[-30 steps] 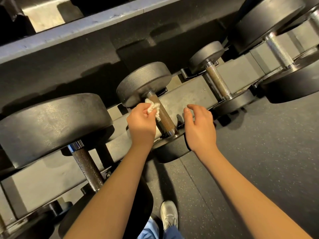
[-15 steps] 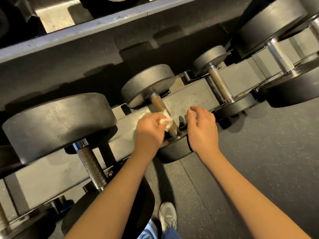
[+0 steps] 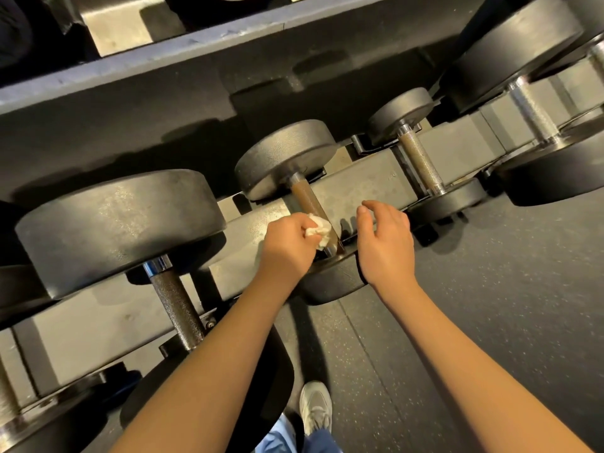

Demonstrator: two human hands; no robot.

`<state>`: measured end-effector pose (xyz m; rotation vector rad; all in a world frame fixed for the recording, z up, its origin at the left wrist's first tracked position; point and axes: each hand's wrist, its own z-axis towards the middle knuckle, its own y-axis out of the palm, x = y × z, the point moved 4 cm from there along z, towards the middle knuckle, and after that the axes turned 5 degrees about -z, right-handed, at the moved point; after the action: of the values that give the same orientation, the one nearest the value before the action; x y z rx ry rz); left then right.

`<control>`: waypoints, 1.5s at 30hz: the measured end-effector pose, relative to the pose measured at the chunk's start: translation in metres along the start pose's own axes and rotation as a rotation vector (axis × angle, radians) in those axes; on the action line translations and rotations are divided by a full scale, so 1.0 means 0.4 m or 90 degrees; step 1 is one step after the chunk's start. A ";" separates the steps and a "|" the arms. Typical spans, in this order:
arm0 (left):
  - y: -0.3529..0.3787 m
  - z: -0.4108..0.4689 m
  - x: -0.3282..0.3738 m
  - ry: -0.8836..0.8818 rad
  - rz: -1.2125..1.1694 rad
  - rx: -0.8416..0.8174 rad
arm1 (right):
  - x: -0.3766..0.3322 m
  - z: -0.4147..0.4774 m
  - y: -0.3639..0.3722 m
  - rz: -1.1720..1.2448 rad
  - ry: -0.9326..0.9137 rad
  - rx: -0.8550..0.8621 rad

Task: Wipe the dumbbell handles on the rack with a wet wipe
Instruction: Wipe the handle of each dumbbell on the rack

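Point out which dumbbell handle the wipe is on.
The brownish middle handle: the left hand holds the wet wipe against its near end. The dark handle to its left and the pale handle to its right are bare.

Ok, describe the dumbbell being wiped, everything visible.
The dumbbell has two round, dark, matte heads joined by a brownish knurled metal handle with a shiny collar at the far end. It lies across the grey rack rail, one head beyond it, one nearer the person. The left hand presses a crumpled white wet wipe against the handle's near end. The right hand hangs beside it, fingers loose; contact unclear.
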<state>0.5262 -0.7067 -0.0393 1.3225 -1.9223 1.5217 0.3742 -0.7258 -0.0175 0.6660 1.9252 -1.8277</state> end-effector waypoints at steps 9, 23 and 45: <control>-0.101 0.000 0.095 0.104 -0.090 -0.069 | -0.033 -0.004 -0.012 0.095 -0.093 -0.093; -0.215 0.046 0.158 0.339 0.195 -0.018 | -0.143 0.084 0.001 0.381 0.092 -0.225; -0.251 0.084 0.126 0.468 0.344 0.016 | -0.135 0.166 0.097 -0.016 -0.075 -0.179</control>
<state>0.5926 -0.7577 0.0427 0.1453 -1.8001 1.9091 0.4382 -0.7945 -0.0213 0.4328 2.0642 -1.5308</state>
